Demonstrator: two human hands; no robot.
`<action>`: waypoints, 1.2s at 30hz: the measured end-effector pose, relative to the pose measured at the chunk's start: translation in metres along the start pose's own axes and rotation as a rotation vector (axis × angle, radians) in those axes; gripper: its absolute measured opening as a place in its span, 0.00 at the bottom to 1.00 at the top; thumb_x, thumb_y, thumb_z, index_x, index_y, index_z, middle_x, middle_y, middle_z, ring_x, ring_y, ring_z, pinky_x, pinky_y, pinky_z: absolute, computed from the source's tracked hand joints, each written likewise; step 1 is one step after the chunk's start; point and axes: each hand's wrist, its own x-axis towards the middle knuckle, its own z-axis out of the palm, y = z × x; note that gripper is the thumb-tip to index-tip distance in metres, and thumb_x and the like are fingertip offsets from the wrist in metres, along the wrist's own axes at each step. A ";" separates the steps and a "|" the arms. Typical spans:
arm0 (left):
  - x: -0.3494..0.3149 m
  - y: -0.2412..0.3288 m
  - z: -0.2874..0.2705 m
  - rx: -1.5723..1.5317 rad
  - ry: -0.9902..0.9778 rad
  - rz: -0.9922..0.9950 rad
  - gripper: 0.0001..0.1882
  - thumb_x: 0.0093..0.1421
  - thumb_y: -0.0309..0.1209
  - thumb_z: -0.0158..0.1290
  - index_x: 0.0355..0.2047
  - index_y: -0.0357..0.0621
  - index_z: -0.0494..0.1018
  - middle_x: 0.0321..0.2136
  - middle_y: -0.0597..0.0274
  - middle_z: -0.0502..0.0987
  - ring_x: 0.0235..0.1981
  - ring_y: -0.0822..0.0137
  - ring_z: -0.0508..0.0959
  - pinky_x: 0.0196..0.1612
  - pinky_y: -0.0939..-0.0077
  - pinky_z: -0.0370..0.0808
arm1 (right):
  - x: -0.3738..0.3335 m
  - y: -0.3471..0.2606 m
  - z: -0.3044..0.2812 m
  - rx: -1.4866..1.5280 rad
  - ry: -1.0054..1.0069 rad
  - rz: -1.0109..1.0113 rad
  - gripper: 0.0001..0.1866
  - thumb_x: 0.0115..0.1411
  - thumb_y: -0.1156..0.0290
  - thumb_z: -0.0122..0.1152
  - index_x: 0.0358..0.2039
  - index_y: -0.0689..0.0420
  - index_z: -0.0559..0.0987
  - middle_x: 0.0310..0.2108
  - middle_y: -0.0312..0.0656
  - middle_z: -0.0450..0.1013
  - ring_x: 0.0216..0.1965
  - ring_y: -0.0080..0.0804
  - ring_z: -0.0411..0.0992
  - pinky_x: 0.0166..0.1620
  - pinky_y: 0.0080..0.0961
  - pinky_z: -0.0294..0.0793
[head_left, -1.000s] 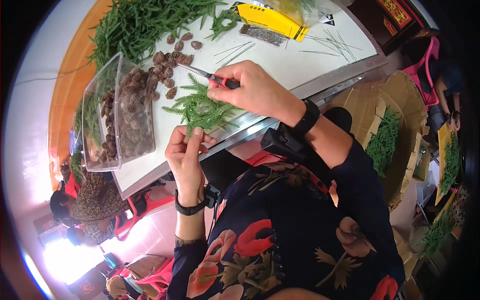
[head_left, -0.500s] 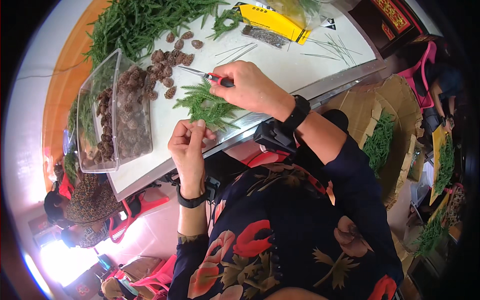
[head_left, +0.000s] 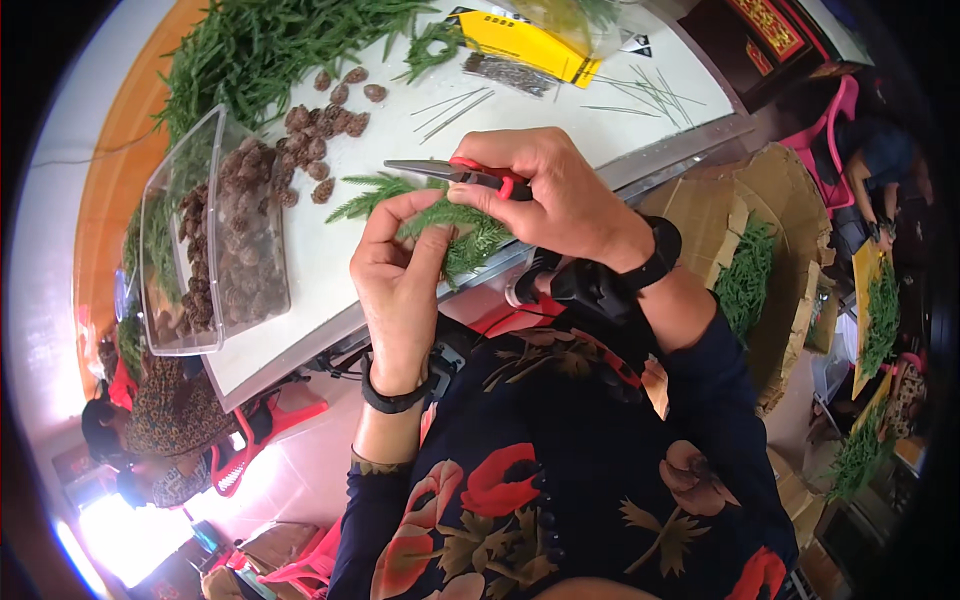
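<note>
Green sprig (head_left: pixel 440 215), pinched in the left hand (head_left: pixel 400 275) above the white table (head_left: pixel 330 255): the right hand (head_left: pixel 560 195), clenched on red-handled pliers (head_left: pixel 455 175), should probably grip near its stem.

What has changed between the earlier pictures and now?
The left hand rose from the table edge and took hold of the green pine-like sprigs, meeting the right hand. The red-handled pliers stay gripped; the clear plastic box of brown cones stayed put.
</note>
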 end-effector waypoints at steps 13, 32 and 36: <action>0.008 -0.014 0.018 0.009 0.094 0.190 0.09 0.60 0.18 0.54 0.41 0.36 0.73 0.34 0.67 0.76 0.28 0.83 0.73 0.28 0.91 0.67 | -0.049 -0.005 -0.013 -0.402 0.056 0.207 0.11 0.56 0.70 0.63 0.31 0.63 0.71 0.24 0.50 0.68 0.27 0.54 0.68 0.30 0.39 0.66; 0.011 -0.007 0.013 -0.123 -0.277 -0.139 0.10 0.64 0.25 0.50 0.45 0.35 0.72 0.32 0.66 0.77 0.31 0.80 0.74 0.34 0.88 0.70 | -0.048 0.013 -0.047 -0.594 -0.020 -0.111 0.15 0.44 0.77 0.63 0.34 0.59 0.71 0.30 0.45 0.68 0.34 0.47 0.68 0.36 0.37 0.68; 0.012 -0.003 0.011 -0.295 -0.420 -0.310 0.11 0.64 0.25 0.49 0.45 0.34 0.72 0.32 0.66 0.77 0.32 0.79 0.74 0.37 0.86 0.70 | -0.038 0.026 -0.059 -0.607 -0.077 -0.308 0.15 0.42 0.75 0.63 0.33 0.57 0.70 0.29 0.42 0.66 0.32 0.45 0.67 0.34 0.35 0.67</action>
